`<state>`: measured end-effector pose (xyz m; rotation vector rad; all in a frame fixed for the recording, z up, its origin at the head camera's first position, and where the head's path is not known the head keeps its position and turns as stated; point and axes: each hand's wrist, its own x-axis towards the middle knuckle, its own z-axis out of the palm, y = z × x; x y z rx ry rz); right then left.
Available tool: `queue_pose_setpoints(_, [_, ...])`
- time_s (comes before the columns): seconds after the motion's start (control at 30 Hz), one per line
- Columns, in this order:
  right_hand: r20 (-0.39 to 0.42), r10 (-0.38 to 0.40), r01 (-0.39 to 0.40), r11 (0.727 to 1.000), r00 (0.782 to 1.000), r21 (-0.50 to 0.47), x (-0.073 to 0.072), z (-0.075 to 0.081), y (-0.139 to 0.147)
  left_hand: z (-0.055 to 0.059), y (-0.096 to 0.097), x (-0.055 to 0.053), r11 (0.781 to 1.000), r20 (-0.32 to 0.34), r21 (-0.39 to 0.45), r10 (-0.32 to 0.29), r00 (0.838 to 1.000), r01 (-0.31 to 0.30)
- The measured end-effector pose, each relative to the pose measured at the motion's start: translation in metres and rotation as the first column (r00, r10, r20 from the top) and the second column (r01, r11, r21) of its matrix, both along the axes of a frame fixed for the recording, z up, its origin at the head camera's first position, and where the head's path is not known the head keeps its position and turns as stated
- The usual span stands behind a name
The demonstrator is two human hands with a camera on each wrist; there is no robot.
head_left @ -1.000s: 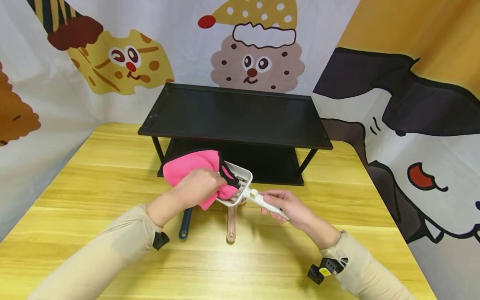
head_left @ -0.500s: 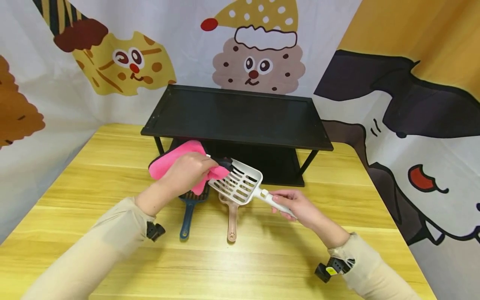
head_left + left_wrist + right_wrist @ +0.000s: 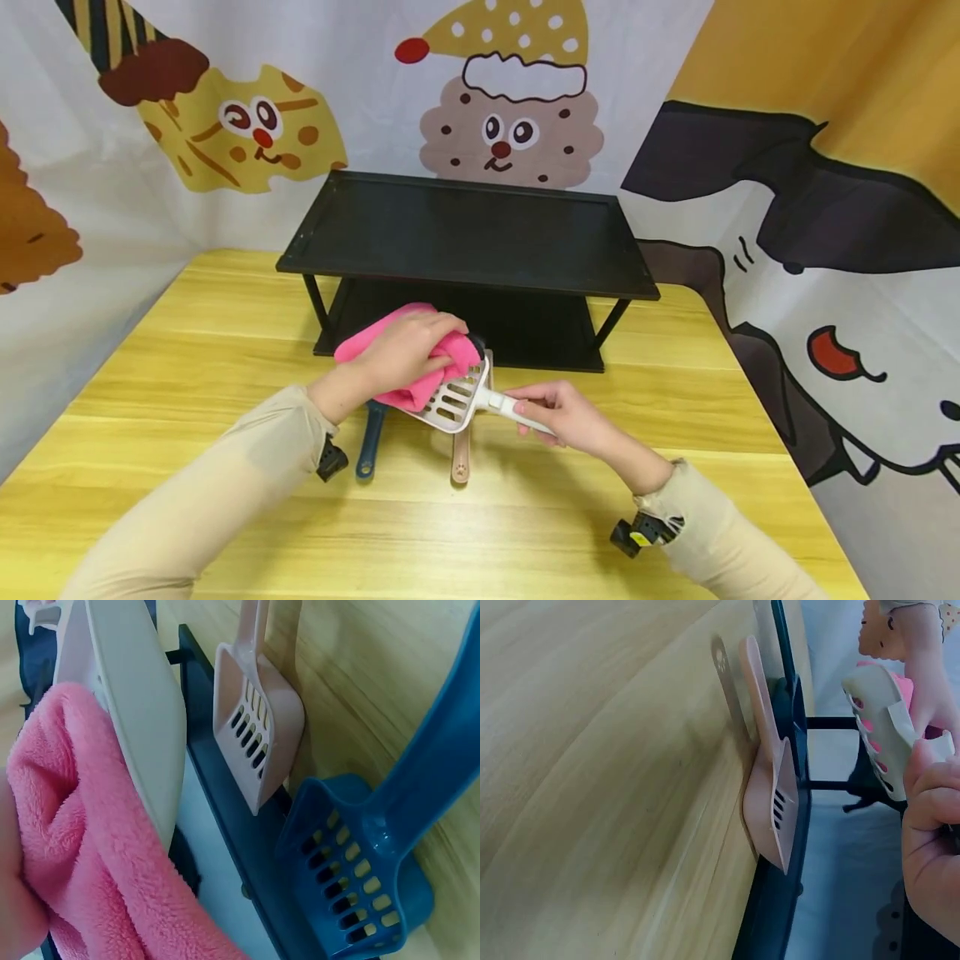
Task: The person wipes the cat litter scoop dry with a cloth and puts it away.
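In the head view my right hand (image 3: 566, 417) grips the handle of a white slotted litter scoop (image 3: 498, 402), held in the air before the black shelf. My left hand (image 3: 401, 354) holds a fluffy pink cloth (image 3: 462, 352) with dark trim against the scoop's head, covering much of its far left part. Below, a blue litter scoop (image 3: 371, 437) and a beige one (image 3: 461, 458) show mainly their handles. The left wrist view shows the slotted heads of the blue scoop (image 3: 386, 825) and beige scoop (image 3: 281, 712) at the shelf's edge.
The black two-tier shelf (image 3: 480, 233) stands at the back of the wooden table (image 3: 480, 542), its upper tier overhanging the lower in view. A cartoon-printed curtain (image 3: 375, 108) hangs behind and along both sides.
The cloth moved to the scoop's far left edge, uncovering the slots, then came back right over the head. My right hand shifted right, then back left, and the scoop's tilt changed.
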<state>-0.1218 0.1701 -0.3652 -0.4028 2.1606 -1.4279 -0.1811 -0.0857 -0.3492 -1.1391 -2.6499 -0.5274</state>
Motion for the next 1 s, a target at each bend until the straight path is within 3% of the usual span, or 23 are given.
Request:
queue_pose_setpoints(0.1, [-0.016, 0.019, -0.019, 1.000, 1.000, -0.003, 0.000, 0.003, 0.003, 0.003, 0.000, 0.000, 0.999, -0.017, -0.034, 0.010, 1.000, -0.010])
queue_pose_setpoints(0.23, [-0.041, 0.032, -0.033, 0.999, 0.999, -0.010, 0.001, 0.006, 0.008, 0.007, -0.001, -0.001, 0.998, -0.041, -0.051, -0.023, 0.999, 0.021])
queue_pose_setpoints(0.63, [-0.053, 0.063, -0.065, 0.998, 0.997, -0.028, 0.003, 0.012, 0.019, 0.008, -0.010, 0.001, 0.996, -0.074, 0.044, -0.075, 0.994, 0.079])
queue_pose_setpoints(1.0, [-0.028, 0.087, -0.088, 0.995, 0.996, -0.045, 0.003, 0.008, 0.020, 0.003, -0.018, 0.005, 0.996, 0.003, 0.076, -0.044, 0.999, 0.043])
